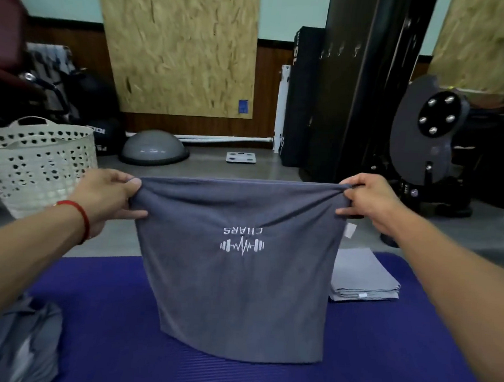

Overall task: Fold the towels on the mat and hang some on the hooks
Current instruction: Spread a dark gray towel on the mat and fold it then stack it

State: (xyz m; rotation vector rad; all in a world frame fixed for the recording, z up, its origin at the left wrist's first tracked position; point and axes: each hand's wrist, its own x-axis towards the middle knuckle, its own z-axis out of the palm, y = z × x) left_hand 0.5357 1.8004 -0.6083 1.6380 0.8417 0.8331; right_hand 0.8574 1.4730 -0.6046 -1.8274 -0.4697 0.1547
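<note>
Towel (239, 281): held up taut over the mat (367, 360), hem just touching it, likely for squaring before a fold.
Left hand (109, 195): top corner pinched.
Right hand (368, 202): other corner pinched.
Stack (363, 279): folded, beside.

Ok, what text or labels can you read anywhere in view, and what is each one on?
"CHARS", upside down above a dumbbell-and-pulse logo, on the grey towel that the left hand and right hand hold up.
"...TION", partly hidden, on the black ball behind the basket.
White tags on the towel edge and on the folded towels: too small to read.
Blue sticker on the board: blurred.
</note>
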